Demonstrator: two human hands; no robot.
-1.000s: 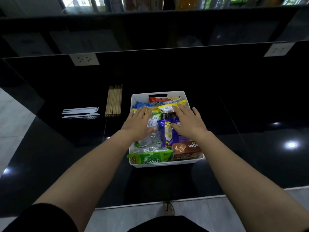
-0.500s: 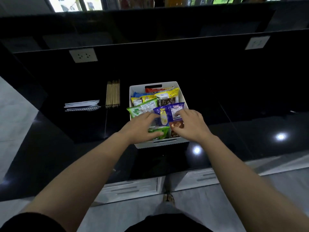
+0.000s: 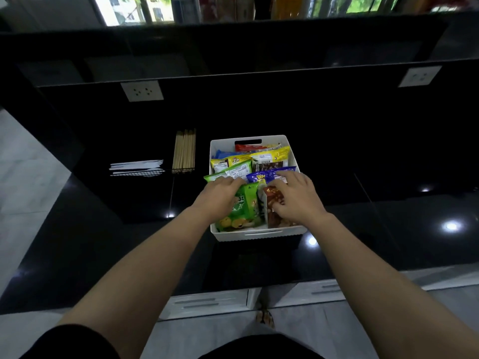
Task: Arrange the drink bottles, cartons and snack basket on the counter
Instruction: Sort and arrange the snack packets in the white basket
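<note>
A white snack basket (image 3: 259, 235) stands on the black counter (image 3: 103, 242), filled with upright snack packets. My left hand (image 3: 220, 196) reaches into its near left part, fingers curled over the top of a green snack packet (image 3: 241, 211). My right hand (image 3: 296, 198) is in the near right part, thumb and fingers pinching the top of a brown snack packet (image 3: 274, 220), just below a blue packet (image 3: 259, 176). Yellow, green and red packets fill the far half. Blurred bottles (image 3: 285, 6) stand on the raised ledge behind.
Left of the basket lie a bundle of wooden sticks (image 3: 184, 151) and white wrapped cutlery (image 3: 136, 167). Two wall sockets (image 3: 142, 90) (image 3: 419, 76) sit in the black back panel. Drawers (image 3: 207, 304) show below the counter's front edge.
My hands went from lying flat on the packets to curling around the near ones. The green and brown packets now stand more upright. My view has pulled back from the counter.
</note>
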